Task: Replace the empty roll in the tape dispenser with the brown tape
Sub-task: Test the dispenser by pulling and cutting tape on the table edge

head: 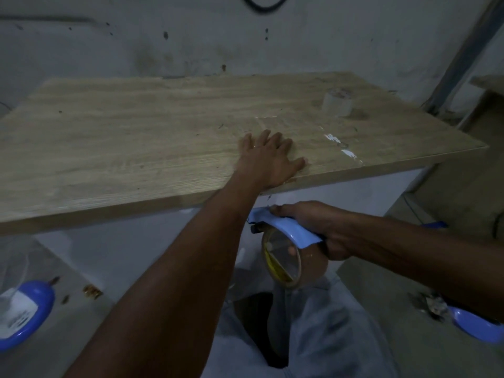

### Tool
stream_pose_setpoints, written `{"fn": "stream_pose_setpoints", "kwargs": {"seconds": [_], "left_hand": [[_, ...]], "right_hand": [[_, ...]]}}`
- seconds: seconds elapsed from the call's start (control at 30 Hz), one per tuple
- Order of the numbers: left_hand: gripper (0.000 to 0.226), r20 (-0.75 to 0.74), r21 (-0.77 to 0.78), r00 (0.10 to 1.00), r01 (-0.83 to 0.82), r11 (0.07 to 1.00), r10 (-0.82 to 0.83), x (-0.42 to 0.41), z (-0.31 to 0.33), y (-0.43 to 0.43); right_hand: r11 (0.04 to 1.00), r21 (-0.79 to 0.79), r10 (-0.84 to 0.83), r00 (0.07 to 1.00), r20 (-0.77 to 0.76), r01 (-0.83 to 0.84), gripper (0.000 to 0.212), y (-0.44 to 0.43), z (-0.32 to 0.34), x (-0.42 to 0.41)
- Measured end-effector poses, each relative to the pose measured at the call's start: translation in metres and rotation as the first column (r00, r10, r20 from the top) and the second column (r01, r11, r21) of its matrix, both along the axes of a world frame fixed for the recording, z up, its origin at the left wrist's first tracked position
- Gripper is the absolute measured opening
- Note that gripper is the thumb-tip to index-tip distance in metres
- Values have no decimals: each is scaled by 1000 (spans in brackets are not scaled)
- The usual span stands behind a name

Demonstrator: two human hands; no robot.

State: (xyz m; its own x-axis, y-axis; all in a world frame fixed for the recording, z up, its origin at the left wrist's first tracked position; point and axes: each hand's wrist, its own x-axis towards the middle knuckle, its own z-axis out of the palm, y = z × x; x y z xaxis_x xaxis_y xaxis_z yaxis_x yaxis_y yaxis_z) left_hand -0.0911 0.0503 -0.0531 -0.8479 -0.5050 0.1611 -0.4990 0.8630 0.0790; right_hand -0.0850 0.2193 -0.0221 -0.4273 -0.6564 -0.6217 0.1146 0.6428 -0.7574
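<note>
My right hand grips a blue tape dispenser below the table's front edge, over my lap. A brown tape roll sits in the dispenser, its open core facing me. My left hand lies flat, fingers spread, on the wooden table top near its front edge, holding nothing. An empty pale cardboard roll stands upright on the table at the far right, well away from both hands.
White tape scraps stick to the table's right part. On the floor lie a blue object at the left and another blue object at the right. A grey wall stands behind the table.
</note>
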Motion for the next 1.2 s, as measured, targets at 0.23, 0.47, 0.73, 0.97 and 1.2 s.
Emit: {"fn": "stream_pose_setpoints", "kwargs": {"seconds": [0.23, 0.47, 0.73, 0.97, 1.2], "left_hand": [[82, 2, 10, 1000, 2, 1000, -2, 0, 0, 0], [81, -12, 8, 1000, -12, 1000, 12, 0, -1, 0], [78, 73, 62, 997, -43, 997, 39, 3, 11, 2], [72, 147, 119, 989, -52, 992, 34, -2, 24, -12], [62, 48, 141, 990, -137, 981, 131, -3, 25, -39]], "right_hand": [[997, 34, -69, 995, 77, 66, 33, 2, -5, 2], [996, 14, -88, 992, 89, 87, 31, 5, 1, 4], [999, 34, -12, 999, 42, 11, 39, 15, 26, -3], [990, 24, 140, 990, -19, -140, 37, 20, 81, -26], [964, -255, 68, 997, -40, -76, 25, -9, 120, -65]]}}
